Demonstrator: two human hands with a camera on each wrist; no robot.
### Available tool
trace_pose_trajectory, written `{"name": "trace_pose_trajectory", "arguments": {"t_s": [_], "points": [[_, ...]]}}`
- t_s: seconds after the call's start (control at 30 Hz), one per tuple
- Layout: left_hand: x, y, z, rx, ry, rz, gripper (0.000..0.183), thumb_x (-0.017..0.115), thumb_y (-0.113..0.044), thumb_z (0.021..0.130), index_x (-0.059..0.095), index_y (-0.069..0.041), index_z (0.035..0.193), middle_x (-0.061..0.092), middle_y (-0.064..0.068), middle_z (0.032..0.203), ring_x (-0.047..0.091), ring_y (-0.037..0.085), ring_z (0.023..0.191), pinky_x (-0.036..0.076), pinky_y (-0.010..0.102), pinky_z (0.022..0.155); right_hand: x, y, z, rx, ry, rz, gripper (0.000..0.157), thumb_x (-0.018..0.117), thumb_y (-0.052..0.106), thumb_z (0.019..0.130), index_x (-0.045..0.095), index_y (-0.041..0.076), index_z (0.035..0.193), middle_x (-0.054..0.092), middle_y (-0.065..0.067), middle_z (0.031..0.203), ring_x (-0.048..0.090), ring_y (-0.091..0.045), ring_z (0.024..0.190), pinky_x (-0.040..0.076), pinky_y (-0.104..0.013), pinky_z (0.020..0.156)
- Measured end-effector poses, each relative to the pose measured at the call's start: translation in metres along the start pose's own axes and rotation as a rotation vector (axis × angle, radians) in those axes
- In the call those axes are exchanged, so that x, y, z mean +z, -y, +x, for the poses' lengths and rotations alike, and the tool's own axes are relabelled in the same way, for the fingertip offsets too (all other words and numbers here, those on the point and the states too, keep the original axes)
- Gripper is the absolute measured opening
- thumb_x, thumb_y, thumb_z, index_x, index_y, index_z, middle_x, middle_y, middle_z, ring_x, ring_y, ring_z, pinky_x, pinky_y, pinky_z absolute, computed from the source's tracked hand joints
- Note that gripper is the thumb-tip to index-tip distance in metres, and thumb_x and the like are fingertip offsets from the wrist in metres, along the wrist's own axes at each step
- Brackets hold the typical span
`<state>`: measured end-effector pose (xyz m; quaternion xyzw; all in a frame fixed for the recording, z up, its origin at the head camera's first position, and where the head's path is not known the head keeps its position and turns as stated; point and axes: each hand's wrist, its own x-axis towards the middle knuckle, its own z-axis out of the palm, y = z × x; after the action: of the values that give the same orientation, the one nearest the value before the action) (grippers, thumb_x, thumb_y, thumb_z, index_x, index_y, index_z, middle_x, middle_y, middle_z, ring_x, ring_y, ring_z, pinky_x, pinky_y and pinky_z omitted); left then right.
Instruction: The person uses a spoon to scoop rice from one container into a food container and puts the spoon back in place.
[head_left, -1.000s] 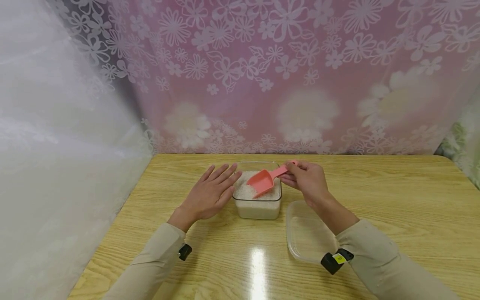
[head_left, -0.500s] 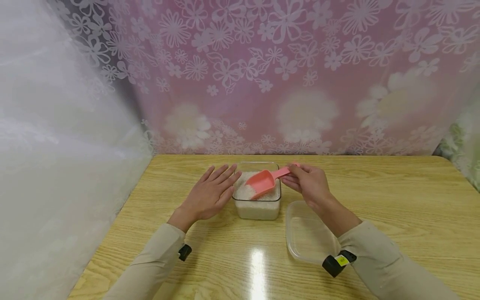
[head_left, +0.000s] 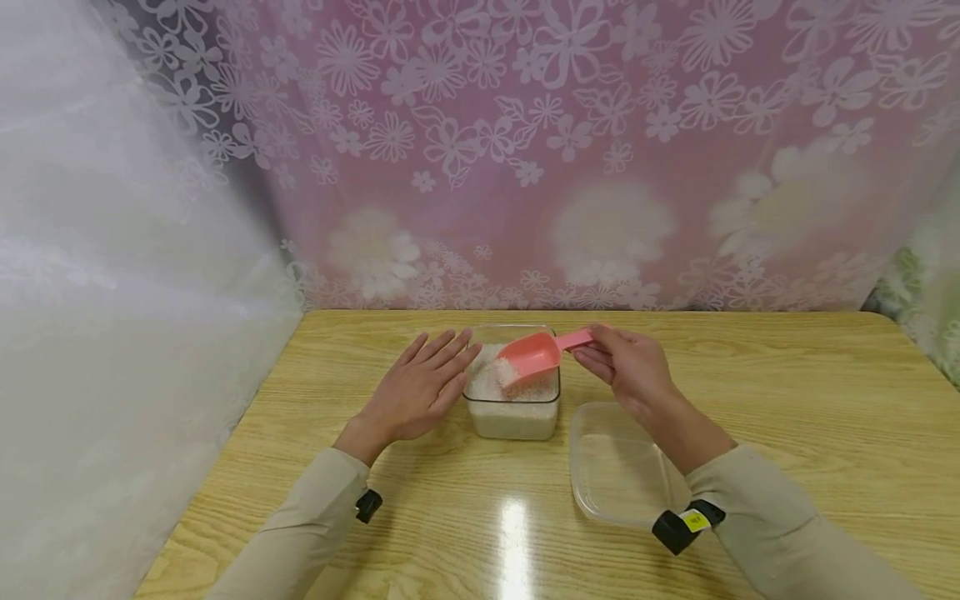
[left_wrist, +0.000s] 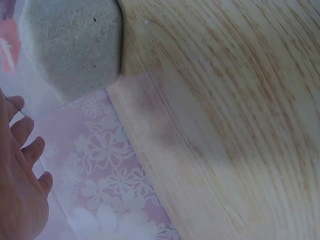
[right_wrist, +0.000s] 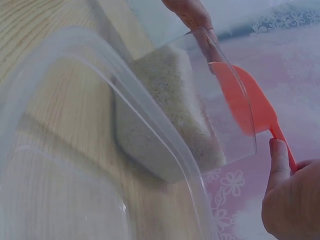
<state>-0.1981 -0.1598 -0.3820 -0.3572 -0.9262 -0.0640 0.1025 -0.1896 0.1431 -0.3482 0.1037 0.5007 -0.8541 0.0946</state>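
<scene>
A clear square container (head_left: pixel 513 425) of white rice (head_left: pixel 483 383) stands on the table. My right hand (head_left: pixel 633 371) pinches the handle of a pink scoop (head_left: pixel 536 354), with some rice near its front lip. In the right wrist view the scoop (right_wrist: pixel 245 102) overlaps the container's upper wall, its bowl at rim height above the rice (right_wrist: pixel 165 90). My left hand (head_left: pixel 416 387) lies with straight fingers, their tips at the container's left rim. The left wrist view shows those fingertips (left_wrist: pixel 35 150) by the clear wall, and the rice (left_wrist: pixel 75 45) behind it.
A clear plastic lid or shallow tub (head_left: pixel 600 475) lies on the wooden table (head_left: pixel 450 533) under my right forearm, right of the container. A pink floral curtain (head_left: pixel 480 208) hangs behind the table, and a whitish sheet (head_left: pixel 135 333) hangs on the left.
The scoop has risen out of the rice and shifted slightly right with my right hand, rice showing at its lip. My left hand stays at the container's rim.
</scene>
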Motion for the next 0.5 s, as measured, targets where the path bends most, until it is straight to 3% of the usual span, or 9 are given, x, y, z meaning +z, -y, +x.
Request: {"name": "trace_pose_trajectory", "arguments": {"t_s": [0.17, 0.3, 0.5], "points": [[0.0, 0.0, 0.0, 0.004, -0.002, -0.003, 0.051, 0.024, -0.038, 0.105, 0.028, -0.021, 0.152, 0.02, 0.0, 0.157, 0.02, 0.023, 0.142, 0.01, 0.043, 0.116, -0.002, 0.006, -0.004, -0.014, 0.027, 0.06, 0.024, 0.055, 0.008, 0.097, 0.055, -0.007, 0.116, 0.071, -0.012, 0.08, 0.071, -0.016, 0.075, 0.054, -0.024, 0.078], [0.0, 0.0, 0.0, 0.01, -0.006, -0.005, 0.051, 0.023, -0.038, 0.105, 0.028, -0.02, 0.152, 0.022, 0.001, 0.157, 0.021, 0.024, 0.142, 0.011, 0.044, 0.115, -0.004, 0.011, -0.007, -0.017, 0.049, 0.093, 0.014, 0.056, 0.008, 0.097, 0.066, -0.001, 0.101, 0.071, -0.012, 0.081, 0.071, -0.016, 0.075, 0.054, -0.024, 0.078], [0.0, 0.0, 0.0, 0.009, -0.005, -0.007, 0.051, 0.022, -0.039, 0.105, 0.028, -0.02, 0.152, 0.022, 0.002, 0.157, 0.02, 0.024, 0.142, 0.01, 0.044, 0.115, -0.01, 0.019, -0.011, -0.008, 0.065, 0.158, 0.017, 0.055, 0.008, 0.097, 0.071, 0.003, 0.093, 0.071, -0.014, 0.081, 0.071, -0.018, 0.074, 0.054, -0.025, 0.077]]}}
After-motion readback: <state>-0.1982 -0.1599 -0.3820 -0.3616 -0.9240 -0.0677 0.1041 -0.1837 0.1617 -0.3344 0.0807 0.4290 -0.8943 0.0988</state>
